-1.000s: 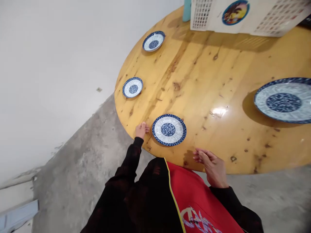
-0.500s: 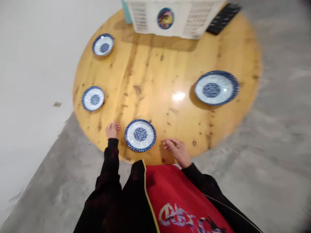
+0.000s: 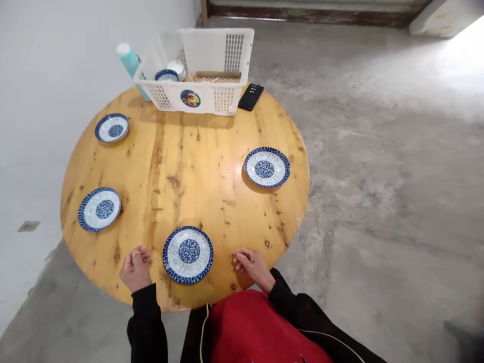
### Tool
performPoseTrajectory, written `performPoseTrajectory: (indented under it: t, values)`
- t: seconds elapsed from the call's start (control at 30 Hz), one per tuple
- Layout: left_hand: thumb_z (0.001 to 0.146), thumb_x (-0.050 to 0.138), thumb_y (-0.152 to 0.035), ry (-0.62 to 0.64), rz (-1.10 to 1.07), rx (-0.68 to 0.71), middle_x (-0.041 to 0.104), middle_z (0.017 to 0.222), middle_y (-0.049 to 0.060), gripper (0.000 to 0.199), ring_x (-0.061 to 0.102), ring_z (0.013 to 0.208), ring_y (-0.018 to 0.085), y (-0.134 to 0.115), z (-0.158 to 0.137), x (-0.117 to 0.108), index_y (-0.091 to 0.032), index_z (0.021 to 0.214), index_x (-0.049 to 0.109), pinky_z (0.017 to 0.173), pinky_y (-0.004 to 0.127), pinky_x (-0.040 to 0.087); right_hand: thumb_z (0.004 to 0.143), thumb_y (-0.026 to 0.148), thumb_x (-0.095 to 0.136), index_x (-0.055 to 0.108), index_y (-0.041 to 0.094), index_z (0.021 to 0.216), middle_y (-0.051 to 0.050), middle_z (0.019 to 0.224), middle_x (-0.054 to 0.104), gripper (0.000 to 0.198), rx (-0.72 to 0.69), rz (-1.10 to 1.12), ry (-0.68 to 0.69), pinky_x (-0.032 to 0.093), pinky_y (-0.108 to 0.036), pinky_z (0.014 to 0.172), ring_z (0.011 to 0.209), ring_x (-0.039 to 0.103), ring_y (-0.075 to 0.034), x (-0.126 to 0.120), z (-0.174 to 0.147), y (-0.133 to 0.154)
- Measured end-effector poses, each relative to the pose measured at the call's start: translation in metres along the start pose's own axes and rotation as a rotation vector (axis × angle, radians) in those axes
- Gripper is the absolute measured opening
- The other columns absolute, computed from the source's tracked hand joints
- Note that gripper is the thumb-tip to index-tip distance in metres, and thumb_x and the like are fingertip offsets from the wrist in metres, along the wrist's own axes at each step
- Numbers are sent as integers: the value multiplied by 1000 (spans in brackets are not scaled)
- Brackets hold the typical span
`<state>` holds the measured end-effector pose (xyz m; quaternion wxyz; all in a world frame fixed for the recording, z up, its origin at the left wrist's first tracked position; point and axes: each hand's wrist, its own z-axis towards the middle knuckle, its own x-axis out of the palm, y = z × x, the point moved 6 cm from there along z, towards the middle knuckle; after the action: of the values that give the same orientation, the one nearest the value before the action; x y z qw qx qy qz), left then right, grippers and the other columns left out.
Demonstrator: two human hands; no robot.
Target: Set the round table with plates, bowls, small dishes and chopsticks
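A round plate [image 3: 188, 255] with a blue patterned rim and blue centre lies flat near the table's front edge, between my two hands. To its left, my left hand [image 3: 136, 268] rests at the tabletop with fingers loosely curled and nothing in them. On the plate's other side is my right hand [image 3: 254, 267], also curled in and without an object. Neither hand touches the plate. Matching dishes sit around the wooden table [image 3: 212, 191]: a left plate [image 3: 91, 216], a far-left dish [image 3: 108, 127] and a right plate [image 3: 278, 169].
At the table's back stands a white plastic basket [image 3: 159, 96] holding a blue-rimmed bowl [image 3: 166, 75], a white round item and wooden sticks. A turquoise bottle [image 3: 130, 61] is at its left, a black phone-like object [image 3: 251, 97] at its right. A wall borders the left.
The view has tilted up and turned right, bringing the basket's inside into sight. Both hands stay beside the front plate, and the dishes keep their places on the table.
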<state>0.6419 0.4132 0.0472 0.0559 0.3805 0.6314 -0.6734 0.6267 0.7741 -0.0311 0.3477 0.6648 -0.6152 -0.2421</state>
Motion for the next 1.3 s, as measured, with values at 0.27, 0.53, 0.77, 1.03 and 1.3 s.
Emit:
performPoseTrajectory:
  t: [0.27, 0.53, 0.77, 1.03, 1.3]
  values:
    - [82, 56, -47, 6, -160, 55, 73, 75, 4, 34, 66, 60, 17, -30, -75, 37, -17, 90, 69, 60, 30, 57, 67, 65, 70, 66, 18, 76, -4, 69, 69, 49, -46, 1, 59, 45, -27, 53, 53, 60, -15, -78, 8, 35]
    - [69, 65, -55, 250, -323, -41, 70, 68, 5, 42, 62, 54, 14, -96, -252, 167, -15, 82, 70, 55, 27, 51, 56, 71, 77, 72, 17, 82, -8, 73, 74, 60, -86, 33, -93, 51, -33, 57, 59, 65, -21, -272, -3, 82]
    - [74, 64, -53, 500, -373, 0, 66, 66, 2, 38, 60, 53, 12, -150, -361, 267, -16, 78, 68, 54, 24, 48, 54, 65, 79, 74, 16, 87, -9, 78, 76, 60, -98, 85, -197, 55, -33, 60, 63, 67, -21, -376, 2, 97]
    - [78, 62, -54, 411, -331, 23, 66, 67, 1, 37, 61, 54, 13, -180, -363, 302, -18, 79, 67, 56, 24, 48, 50, 66, 81, 75, 15, 85, -9, 75, 75, 62, -47, 64, -55, 55, -31, 58, 61, 66, -20, -389, 34, 121]
    - [88, 54, -52, 415, -388, 66, 64, 68, 2, 37, 60, 56, 12, -234, -364, 393, -18, 75, 62, 59, 24, 46, 47, 73, 85, 77, 16, 85, -9, 78, 77, 69, -43, -77, -63, 58, -33, 61, 64, 68, -22, -436, 131, 189]
